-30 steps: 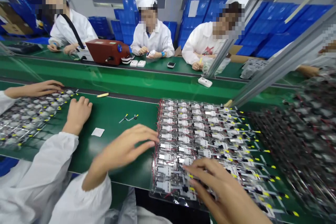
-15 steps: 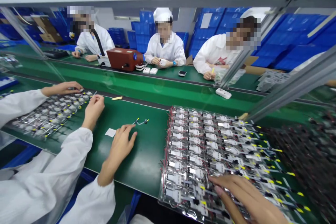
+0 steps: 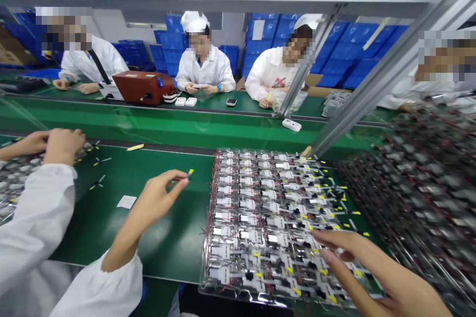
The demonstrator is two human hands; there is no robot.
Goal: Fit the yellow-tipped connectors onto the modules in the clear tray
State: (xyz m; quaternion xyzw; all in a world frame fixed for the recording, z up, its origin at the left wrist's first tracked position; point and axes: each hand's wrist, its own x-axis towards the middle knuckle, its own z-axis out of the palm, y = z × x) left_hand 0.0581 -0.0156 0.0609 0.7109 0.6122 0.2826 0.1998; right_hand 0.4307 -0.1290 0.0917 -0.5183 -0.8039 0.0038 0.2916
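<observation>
My left hand [image 3: 158, 198] is raised over the green bench, thumb and forefinger pinched on a small dark part with a yellow tab [image 3: 191, 172]. My right hand [image 3: 375, 262] reaches over the right side of a clear plastic tray [image 3: 206, 257]. Its thumb and forefinger are apart, their tips close to the yellow-tipped strips; whether they touch one is unclear. Rows of white and black small assemblies [image 3: 247, 204] with red wires fill the tray. Several thin strips with yellow ends stick out along its right edge.
A co-worker's hands [image 3: 65, 146] work over another tray [image 3: 9, 198] at left. Small strip parts [image 3: 97, 183] and a white paper square [image 3: 127, 202] lie on the bench [image 3: 174, 237]. Stacked filled trays [image 3: 420, 198] stand at right. A metal post [image 3: 357, 104] slants behind; co-workers sit opposite.
The view has swung right. My left hand has lifted a yellow-tabbed part off the bench. My right hand stays over the tray. Strip parts now show beside the co-worker, whose hands have come together.
</observation>
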